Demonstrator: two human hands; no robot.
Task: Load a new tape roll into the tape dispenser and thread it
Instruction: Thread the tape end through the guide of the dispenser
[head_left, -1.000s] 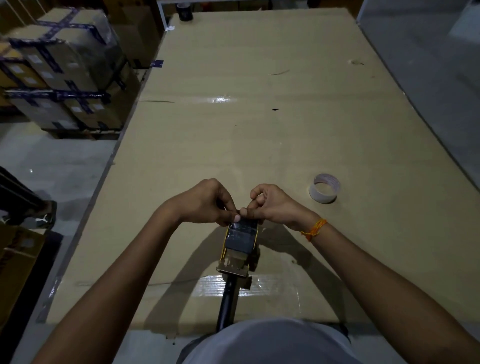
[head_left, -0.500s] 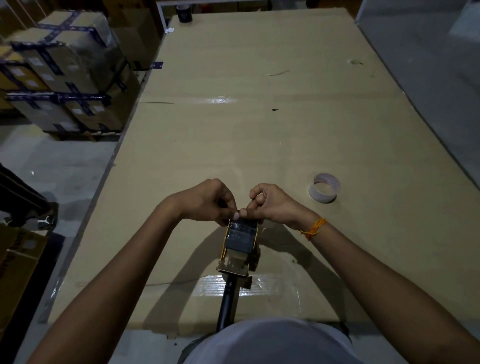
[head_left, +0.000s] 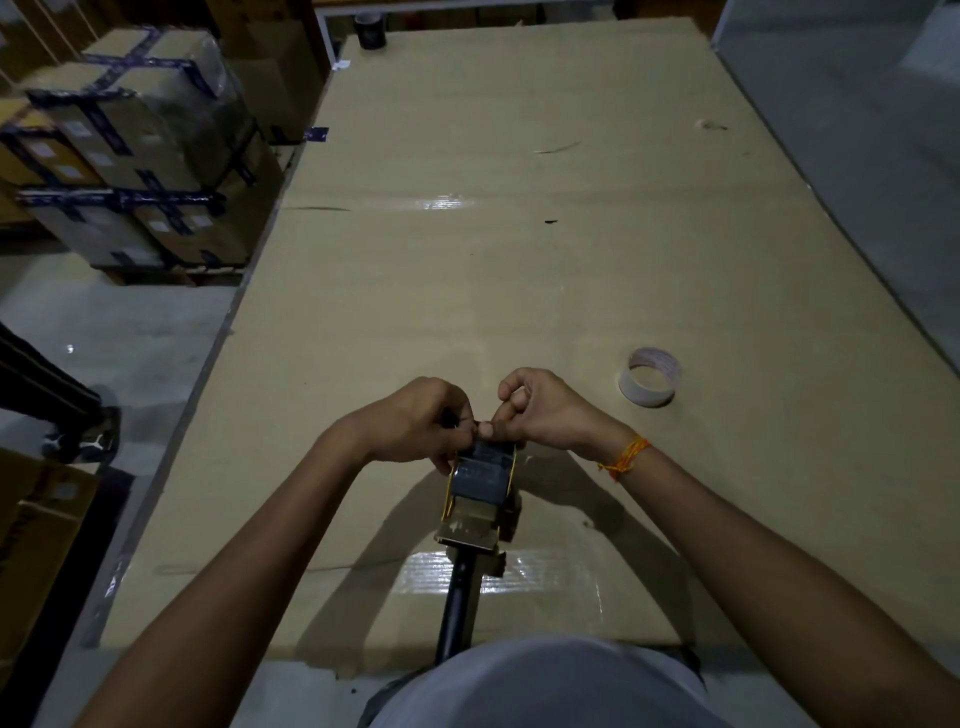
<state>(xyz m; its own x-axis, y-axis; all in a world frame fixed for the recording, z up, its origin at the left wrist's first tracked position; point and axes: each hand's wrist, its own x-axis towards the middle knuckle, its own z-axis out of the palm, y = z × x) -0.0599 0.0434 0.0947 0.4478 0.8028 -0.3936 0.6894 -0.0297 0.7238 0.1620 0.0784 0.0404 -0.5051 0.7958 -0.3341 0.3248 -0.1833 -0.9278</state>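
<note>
Cardboard table (head_left: 519, 291) | both hands: left hand (head_left: 415, 423), right hand (head_left: 545, 410) pinch glossy dark tape (head_left: 483, 470) | yellow-framed dispenser (head_left: 475, 512)

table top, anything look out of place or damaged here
Nothing serious. An empty tape core lies loose on the cardboard-covered table, right of both hands, and a few dark marks and scuffs show farther back. The dispenser looks intact.

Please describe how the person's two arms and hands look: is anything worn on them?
Both forearms are bare, with no sleeves in view and no gloves. The right hand has an orange thread bracelet tied around its wrist, with loose ends. The left hand and its wrist show nothing worn. No rings can be made out in this dim light.
</note>
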